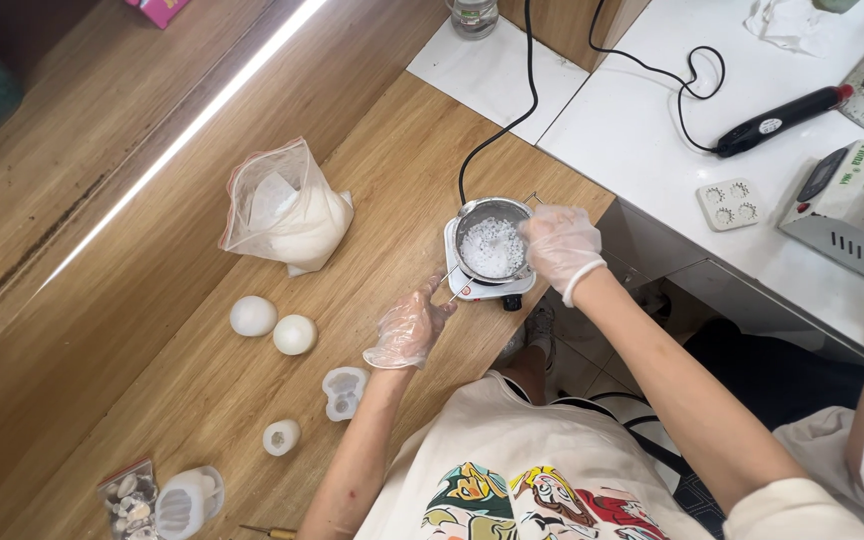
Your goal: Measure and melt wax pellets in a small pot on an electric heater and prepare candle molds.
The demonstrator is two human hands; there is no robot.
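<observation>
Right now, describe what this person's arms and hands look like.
Both hands wear thin, clear, loose, crinkly disposable plastic gloves: the left hand and the right hand. The gloves end at the wrists. Both forearms are bare, with no sleeves, watch or bracelets showing.

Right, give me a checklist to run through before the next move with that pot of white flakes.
1. Metal pot seated on the small white hotplate: ok.
2. Left hand gloved and gripping the pot's thin handle: ok.
3. Right hand gloved, at the pot's rim: ok.
4. White flakes melted: not ok, they are solid and grainy.
5. Hotplate's black cord lying away from both hands: ok.
6. Hotplate switched on: cannot tell.
</observation>
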